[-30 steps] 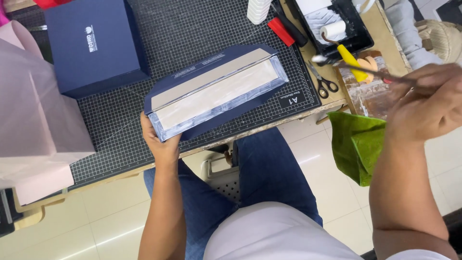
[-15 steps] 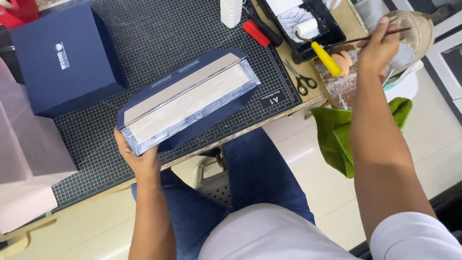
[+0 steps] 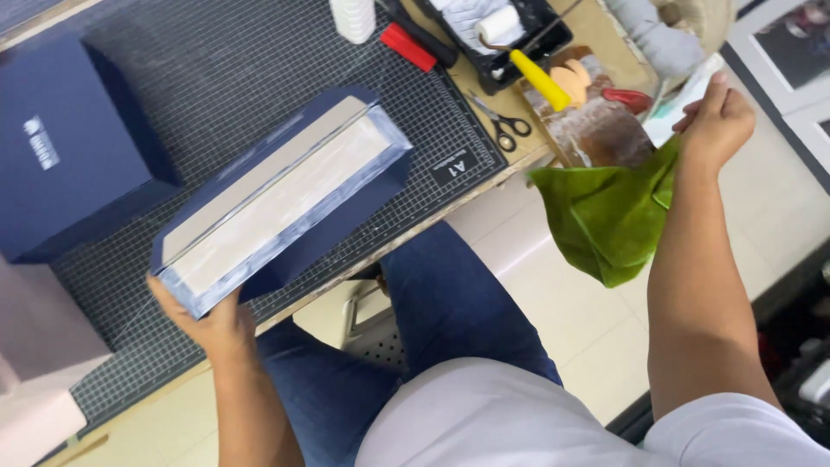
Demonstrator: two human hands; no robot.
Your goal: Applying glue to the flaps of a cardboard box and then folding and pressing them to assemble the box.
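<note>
The left hand (image 3: 212,324) grips the near end of a long navy box part (image 3: 281,195), whose long axis runs diagonally away across the bench (image 3: 510,169). The right hand (image 3: 713,121), well apart to the right, pinches a green cloth (image 3: 605,216) hanging off the bench edge.

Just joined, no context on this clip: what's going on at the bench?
A seated person works at a bench covered by a dark gridded cutting mat. The left hand grips the near end of a long navy box part with a pale inner face, tilted up off the mat. The right hand is out to the side, holding a green cloth that hangs past the bench edge. Scissors, a yellow-handled roller in a black tray and a finished navy box lie nearby.
</note>
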